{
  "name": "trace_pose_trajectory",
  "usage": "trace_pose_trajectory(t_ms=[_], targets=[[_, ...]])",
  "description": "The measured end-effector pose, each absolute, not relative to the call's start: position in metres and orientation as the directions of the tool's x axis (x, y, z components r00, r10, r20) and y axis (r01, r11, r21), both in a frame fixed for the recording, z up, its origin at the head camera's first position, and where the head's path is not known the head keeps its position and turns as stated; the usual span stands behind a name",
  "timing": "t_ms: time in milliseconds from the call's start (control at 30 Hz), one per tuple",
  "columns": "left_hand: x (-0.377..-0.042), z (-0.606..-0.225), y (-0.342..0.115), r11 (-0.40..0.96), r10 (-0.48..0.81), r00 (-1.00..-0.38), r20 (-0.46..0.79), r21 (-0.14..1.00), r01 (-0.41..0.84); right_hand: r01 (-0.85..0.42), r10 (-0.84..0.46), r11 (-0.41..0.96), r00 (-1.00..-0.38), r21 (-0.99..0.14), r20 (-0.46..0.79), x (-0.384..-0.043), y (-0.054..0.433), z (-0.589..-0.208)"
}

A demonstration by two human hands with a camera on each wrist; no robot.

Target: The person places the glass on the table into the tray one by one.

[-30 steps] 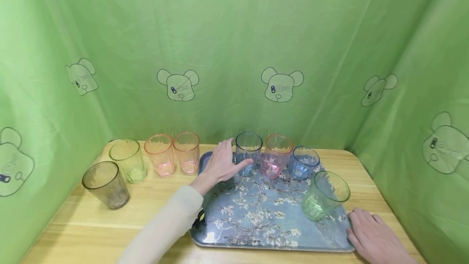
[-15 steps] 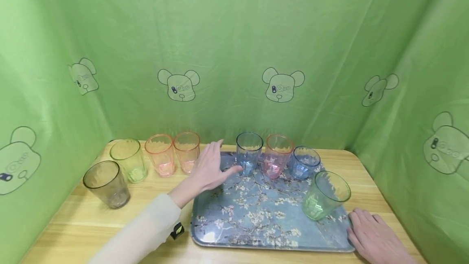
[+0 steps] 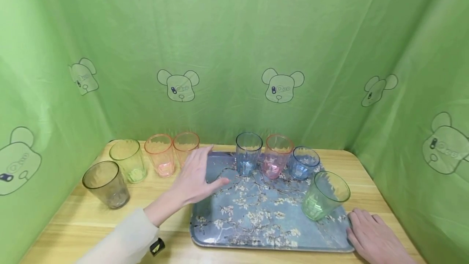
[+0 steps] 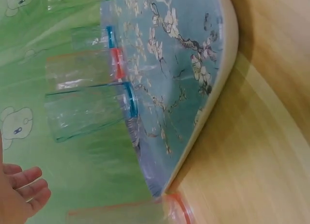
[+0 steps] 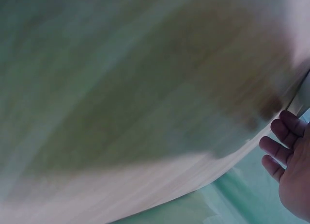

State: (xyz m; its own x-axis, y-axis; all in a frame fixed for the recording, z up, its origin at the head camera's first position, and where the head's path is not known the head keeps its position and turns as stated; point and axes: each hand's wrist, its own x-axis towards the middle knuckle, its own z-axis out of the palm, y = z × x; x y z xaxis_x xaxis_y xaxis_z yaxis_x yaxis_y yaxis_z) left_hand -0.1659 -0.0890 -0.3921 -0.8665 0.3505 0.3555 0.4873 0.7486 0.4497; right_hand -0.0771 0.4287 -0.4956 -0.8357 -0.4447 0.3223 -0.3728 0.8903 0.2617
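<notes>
My left hand (image 3: 193, 179) hovers over the left edge of the flowered blue tray (image 3: 256, 227), fingers extended, thumb spread, holding nothing. It partly hides the right-hand pink glass (image 3: 186, 144), and whether it touches that glass I cannot tell. Across the tray's back stand a blue tall glass (image 3: 248, 154), a pink glass with a red rim (image 3: 276, 158) and a short blue glass (image 3: 302, 166). A green glass (image 3: 320, 203) stands near the tray's right side. My right hand (image 3: 377, 233) rests beside the tray's front right corner, its fingers relaxed.
Left of the tray, on the wooden table (image 3: 91, 231), stand another pink glass (image 3: 161, 158), a yellow-green glass (image 3: 131, 164) and a grey-brown glass (image 3: 110, 188). Green curtains (image 3: 234, 52) with bear-head prints enclose the table at the back and sides.
My left hand has drawn away from the tall blue glass, moving left and toward me, and now overlaps a pink glass. The blue glass stays on the tray. My right hand has not moved.
</notes>
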Motion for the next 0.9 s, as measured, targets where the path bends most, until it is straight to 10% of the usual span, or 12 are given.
trace_pose_trajectory(t_ms=[900], targets=[[-0.105, -0.390, -0.202, 0.805, 0.101, -0.776, 0.622, 0.407, 0.431, -0.370, -0.442, 0.891, -0.837, 0.262, 0.323, -0.078, 0.429, -0.496]])
